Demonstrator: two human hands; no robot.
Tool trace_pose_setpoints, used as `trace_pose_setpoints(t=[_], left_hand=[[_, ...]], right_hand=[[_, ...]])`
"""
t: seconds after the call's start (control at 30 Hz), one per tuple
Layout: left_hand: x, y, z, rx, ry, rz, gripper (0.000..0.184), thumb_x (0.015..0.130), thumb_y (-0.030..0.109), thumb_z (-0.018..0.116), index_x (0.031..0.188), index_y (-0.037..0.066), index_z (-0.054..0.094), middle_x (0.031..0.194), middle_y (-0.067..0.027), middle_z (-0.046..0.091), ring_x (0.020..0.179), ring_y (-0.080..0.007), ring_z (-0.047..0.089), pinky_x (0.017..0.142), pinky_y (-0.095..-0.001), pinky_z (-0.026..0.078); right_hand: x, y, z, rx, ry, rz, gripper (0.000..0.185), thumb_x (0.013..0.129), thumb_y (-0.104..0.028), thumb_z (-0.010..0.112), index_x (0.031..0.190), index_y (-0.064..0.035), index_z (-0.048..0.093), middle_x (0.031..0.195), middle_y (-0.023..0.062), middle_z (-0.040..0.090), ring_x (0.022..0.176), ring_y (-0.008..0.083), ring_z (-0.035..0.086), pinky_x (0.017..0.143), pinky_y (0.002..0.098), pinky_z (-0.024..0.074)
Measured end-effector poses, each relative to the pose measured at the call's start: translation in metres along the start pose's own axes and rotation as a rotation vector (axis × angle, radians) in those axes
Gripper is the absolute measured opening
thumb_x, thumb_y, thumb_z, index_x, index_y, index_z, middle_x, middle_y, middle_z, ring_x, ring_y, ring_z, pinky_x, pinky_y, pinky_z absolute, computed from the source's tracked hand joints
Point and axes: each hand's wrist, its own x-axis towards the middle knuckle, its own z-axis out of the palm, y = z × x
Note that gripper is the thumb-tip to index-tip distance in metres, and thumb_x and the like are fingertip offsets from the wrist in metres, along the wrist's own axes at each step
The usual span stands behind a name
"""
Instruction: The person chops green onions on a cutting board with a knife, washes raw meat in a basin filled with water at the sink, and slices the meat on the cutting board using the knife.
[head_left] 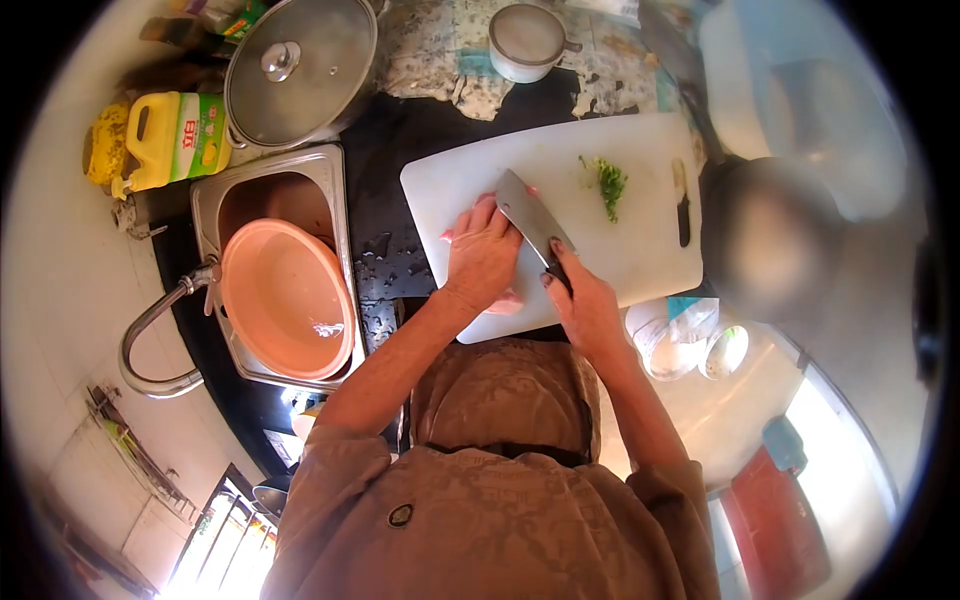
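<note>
A white cutting board point(625, 255) lies in front of me on the dark counter. My left hand point(482, 255) presses down on a piece of raw pink meat point(507, 302), with its fingers curled and mostly covering it. Wrapped around the black handle of a cleaver point(530, 215) is my right hand point(585, 300). The wide blade slants across the meat, right beside my left fingertips. A bit of meat shows past the blade's upper edge. Chopped greens point(610, 188) sit in a small heap farther right on the board.
An orange basin point(290, 300) stands in the steel sink point(335, 190) at left, beside a curved faucet point(130, 345). Behind are a large lidded pot point(320, 75), a yellow oil jug point(165, 140) and a small lidded pot point(525, 45). A blurry wok point(770, 240) is at right.
</note>
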Motion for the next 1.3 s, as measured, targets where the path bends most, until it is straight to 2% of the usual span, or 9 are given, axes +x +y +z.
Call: trace_pose_setpoints(t=[0.17,0.3,0.37,0.47,0.73,0.87,0.97,1.13,1.3], left_hand=[[-0.001,0.003,0.002,0.048,-0.067,-0.050,0.052,0.076,0.012,0.062,0.128,0.005,0.063,0.134,-0.0098,0.053,0.125,-0.0302,0.047,0.100,-0.0455,0.041],[0.003,0.004,-0.001,-0.001,-0.003,-0.029,0.052,0.076,0.012,0.063,0.128,0.005,0.063,0.134,-0.0091,0.052,0.127,-0.0299,0.046,0.100,-0.0453,0.041],[0.002,0.006,-0.001,0.007,-0.089,-0.072,0.050,0.077,0.012,0.062,0.127,0.005,0.064,0.134,-0.0076,0.051,0.128,-0.0289,0.046,0.100,-0.0453,0.041],[0.001,0.004,0.003,-0.029,-0.009,-0.057,0.049,0.077,0.012,0.063,0.126,0.005,0.064,0.134,-0.0079,0.052,0.128,-0.0288,0.046,0.100,-0.0455,0.041],[-0.003,0.008,0.004,0.013,-0.037,-0.089,0.053,0.072,0.005,0.065,0.126,0.005,0.065,0.132,-0.0090,0.055,0.127,-0.0339,0.047,0.099,-0.0469,0.041],[0.000,0.009,-0.004,0.004,-0.073,-0.090,0.053,0.072,0.005,0.066,0.125,0.005,0.065,0.133,-0.0088,0.054,0.126,-0.0344,0.047,0.100,-0.0476,0.041],[-0.002,0.003,0.007,-0.048,-0.002,-0.063,0.049,0.077,0.010,0.064,0.125,0.005,0.065,0.133,-0.0102,0.054,0.127,-0.0321,0.046,0.099,-0.0472,0.041],[-0.003,0.004,0.002,0.007,-0.029,-0.060,0.049,0.075,0.011,0.066,0.123,0.003,0.066,0.133,-0.0112,0.054,0.128,-0.0335,0.047,0.100,-0.0476,0.041],[-0.008,0.007,0.000,-0.013,-0.132,-0.089,0.049,0.073,0.011,0.068,0.121,0.003,0.066,0.132,-0.0119,0.055,0.129,-0.0345,0.046,0.101,-0.0474,0.041]], right_hand=[[0.012,-0.001,0.004,-0.007,-0.058,0.043,0.047,0.097,-0.023,0.062,0.140,-0.0063,0.053,0.102,0.0248,0.068,0.092,0.0441,0.065,0.080,0.0490,0.0510],[-0.023,0.027,-0.003,0.050,0.068,-0.080,0.047,0.097,-0.022,0.062,0.140,-0.0045,0.053,0.102,0.0255,0.067,0.093,0.0450,0.065,0.081,0.0486,0.0513],[-0.044,0.029,-0.003,0.076,0.123,-0.112,0.047,0.097,-0.022,0.062,0.139,-0.0038,0.053,0.103,0.0259,0.067,0.093,0.0455,0.064,0.080,0.0486,0.0513],[-0.036,0.021,-0.010,0.059,0.071,-0.126,0.046,0.097,-0.021,0.062,0.138,-0.0025,0.054,0.100,0.0260,0.067,0.091,0.0460,0.064,0.079,0.0490,0.0514],[0.016,0.002,0.005,0.033,-0.050,0.003,0.047,0.095,-0.022,0.064,0.137,-0.0027,0.054,0.094,0.0260,0.067,0.085,0.0462,0.064,0.074,0.0504,0.0500],[-0.004,0.005,-0.001,0.050,-0.058,0.028,0.047,0.095,-0.023,0.064,0.137,-0.0027,0.054,0.096,0.0264,0.067,0.087,0.0456,0.064,0.076,0.0497,0.0504],[-0.032,0.026,-0.003,0.130,0.124,-0.118,0.046,0.095,-0.023,0.063,0.136,-0.0030,0.055,0.097,0.0270,0.067,0.088,0.0453,0.065,0.077,0.0493,0.0506],[-0.012,0.001,-0.013,0.070,-0.068,0.037,0.045,0.096,-0.022,0.061,0.136,-0.0028,0.056,0.098,0.0277,0.067,0.091,0.0456,0.064,0.078,0.0490,0.0506],[0.012,0.006,0.005,0.075,-0.055,-0.017,0.045,0.096,-0.022,0.061,0.136,-0.0034,0.056,0.100,0.0273,0.067,0.091,0.0454,0.064,0.078,0.0493,0.0508]])
